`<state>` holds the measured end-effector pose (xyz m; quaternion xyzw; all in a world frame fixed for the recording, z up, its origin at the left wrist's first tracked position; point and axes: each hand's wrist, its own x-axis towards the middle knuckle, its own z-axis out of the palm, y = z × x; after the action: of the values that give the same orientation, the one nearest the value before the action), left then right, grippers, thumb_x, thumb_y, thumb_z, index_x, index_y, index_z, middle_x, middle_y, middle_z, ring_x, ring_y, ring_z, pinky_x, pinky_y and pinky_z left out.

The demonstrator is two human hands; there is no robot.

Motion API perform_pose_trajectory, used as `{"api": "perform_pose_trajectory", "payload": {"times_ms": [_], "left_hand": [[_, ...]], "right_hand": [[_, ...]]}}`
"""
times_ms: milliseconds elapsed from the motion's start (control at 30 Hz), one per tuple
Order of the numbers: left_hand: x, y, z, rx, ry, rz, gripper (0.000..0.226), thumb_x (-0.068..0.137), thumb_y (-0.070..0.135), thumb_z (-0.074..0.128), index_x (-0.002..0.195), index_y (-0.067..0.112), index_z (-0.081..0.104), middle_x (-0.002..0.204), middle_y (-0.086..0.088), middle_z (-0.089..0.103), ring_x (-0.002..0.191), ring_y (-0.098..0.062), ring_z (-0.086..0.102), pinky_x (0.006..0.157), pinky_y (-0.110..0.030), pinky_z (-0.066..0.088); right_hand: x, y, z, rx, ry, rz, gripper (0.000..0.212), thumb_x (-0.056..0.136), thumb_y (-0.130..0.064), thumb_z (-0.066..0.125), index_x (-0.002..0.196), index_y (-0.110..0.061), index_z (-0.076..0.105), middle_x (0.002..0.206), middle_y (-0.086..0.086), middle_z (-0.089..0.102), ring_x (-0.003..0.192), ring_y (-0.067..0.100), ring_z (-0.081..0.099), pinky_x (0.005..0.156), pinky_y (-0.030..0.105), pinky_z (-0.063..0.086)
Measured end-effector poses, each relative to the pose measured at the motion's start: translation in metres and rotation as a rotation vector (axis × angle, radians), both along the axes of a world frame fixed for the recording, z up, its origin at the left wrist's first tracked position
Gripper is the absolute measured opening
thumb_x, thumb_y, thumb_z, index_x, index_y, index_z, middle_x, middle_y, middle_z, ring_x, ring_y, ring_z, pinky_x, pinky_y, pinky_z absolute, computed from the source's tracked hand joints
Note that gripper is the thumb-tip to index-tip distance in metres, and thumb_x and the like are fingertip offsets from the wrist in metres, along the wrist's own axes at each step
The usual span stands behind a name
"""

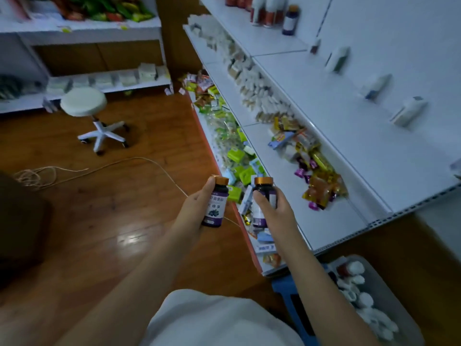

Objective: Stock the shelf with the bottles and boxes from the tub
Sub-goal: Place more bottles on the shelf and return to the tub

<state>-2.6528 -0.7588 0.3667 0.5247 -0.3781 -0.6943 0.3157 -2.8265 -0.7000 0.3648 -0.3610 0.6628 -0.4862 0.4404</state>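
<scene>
The white shelf unit filled the right side of the view, its tiers running away from the camera, and everything else is placed from it. Left of the shelf unit lay the wooden floor, with a white stool standing well apart from it and a loose cord trailing across the boards. At the near end of the shelf unit, low at its foot, sat the grey tub, holding white-capped bottles, with a blue stand just beside it. On the middle tier lay a heap of yellow and purple snack packets; on the lowest tier, green boxes were piled. At the far end of the top tier stood a dark bottle.

In front of the lowest tier, the left hand gripped a dark bottle with a gold cap, fingers curled round it, label facing the camera. Just beside it, the right hand gripped a second gold-capped bottle the same way, both upright and slightly apart.
</scene>
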Motion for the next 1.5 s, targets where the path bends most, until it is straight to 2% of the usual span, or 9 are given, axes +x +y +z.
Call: {"api": "perform_pose_trajectory", "payload": {"times_ms": [200,367,567,667,800,967,1233,1433,1500], "left_hand": [[0.030,-0.037,-0.008,0.056,0.120,0.033,0.067,0.076,0.067,0.054,0.104,0.009,0.068,0.097,-0.019,0.073,0.085,-0.033,0.064,0.091,-0.051,0.049],[0.030,-0.090,-0.014,0.056,0.142,0.056,0.068,0.078,0.066,0.051,0.109,0.007,0.064,0.091,-0.014,0.070,0.074,-0.026,0.065,0.072,-0.039,0.054],[-0.002,-0.201,-0.005,0.026,0.068,0.076,0.068,0.076,0.069,0.054,0.106,0.009,0.066,0.087,-0.009,0.071,0.075,-0.024,0.067,0.079,-0.044,0.055],[-0.028,-0.261,0.012,-0.022,0.065,0.053,0.064,0.079,0.065,0.053,0.111,0.011,0.064,0.088,-0.007,0.073,0.073,-0.020,0.068,0.068,-0.036,0.057],[-0.063,-0.332,0.030,-0.072,0.080,0.011,0.057,0.086,0.060,0.052,0.115,0.013,0.062,0.089,-0.007,0.073,0.075,-0.021,0.070,0.069,-0.036,0.058],[-0.105,-0.411,0.042,-0.121,0.086,-0.004,0.042,0.093,0.051,0.053,0.122,0.021,0.058,0.099,-0.006,0.071,0.078,-0.017,0.071,0.066,-0.030,0.056],[-0.170,-0.531,0.042,-0.220,0.094,-0.172,0.024,0.099,0.046,0.048,0.121,0.041,0.055,0.112,0.004,0.068,0.104,-0.014,0.067,0.094,-0.037,0.052],[-0.236,-0.630,0.041,-0.420,0.073,-0.383,0.021,0.102,0.036,0.045,0.123,0.039,0.047,0.111,0.011,0.063,0.086,0.014,0.062,0.067,-0.005,0.047],[-0.259,-0.665,0.044,-0.506,0.036,-0.455,0.023,0.100,0.036,0.050,0.122,0.042,0.048,0.115,0.008,0.061,0.093,0.010,0.061,0.070,-0.006,0.046]], "right_hand": [[0.029,-0.057,0.013,-0.027,-0.053,-0.013,0.025,0.086,-0.046,0.070,0.106,-0.033,0.063,0.102,0.009,0.071,0.091,0.029,0.070,0.079,0.054,0.059],[0.021,-0.114,0.023,-0.052,-0.041,-0.002,0.023,0.089,-0.037,0.068,0.108,-0.026,0.062,0.104,0.012,0.070,0.084,0.024,0.069,0.072,0.043,0.060],[-0.011,-0.215,0.027,-0.086,-0.032,-0.028,0.016,0.090,-0.035,0.068,0.103,-0.032,0.060,0.103,0.011,0.068,0.091,0.027,0.067,0.076,0.042,0.059],[-0.035,-0.269,0.036,-0.113,-0.064,-0.055,0.017,0.090,-0.033,0.068,0.105,-0.029,0.060,0.103,0.012,0.067,0.087,0.022,0.066,0.069,0.032,0.058],[-0.071,-0.342,0.047,-0.151,-0.068,-0.105,0.024,0.081,-0.046,0.072,0.100,-0.035,0.061,0.103,0.013,0.069,0.089,0.029,0.068,0.077,0.048,0.057],[-0.113,-0.421,0.055,-0.196,-0.030,-0.122,0.015,0.090,-0.034,0.068,0.102,-0.033,0.060,0.104,0.011,0.070,0.089,0.027,0.068,0.074,0.040,0.057],[-0.167,-0.519,0.055,-0.202,-0.160,-0.249,0.018,0.094,-0.025,0.062,0.111,-0.027,0.060,0.109,0.008,0.070,0.092,0.022,0.067,0.069,0.033,0.055],[-0.210,-0.588,0.056,-0.218,-0.120,-0.413,0.022,0.097,-0.016,0.053,0.108,-0.033,0.060,0.100,0.001,0.069,0.084,0.013,0.064,0.066,0.027,0.055],[-0.225,-0.609,0.060,-0.250,-0.062,-0.472,0.026,0.096,-0.017,0.058,0.117,-0.031,0.060,0.101,-0.007,0.070,0.087,0.007,0.066,0.068,0.021,0.054]]}}
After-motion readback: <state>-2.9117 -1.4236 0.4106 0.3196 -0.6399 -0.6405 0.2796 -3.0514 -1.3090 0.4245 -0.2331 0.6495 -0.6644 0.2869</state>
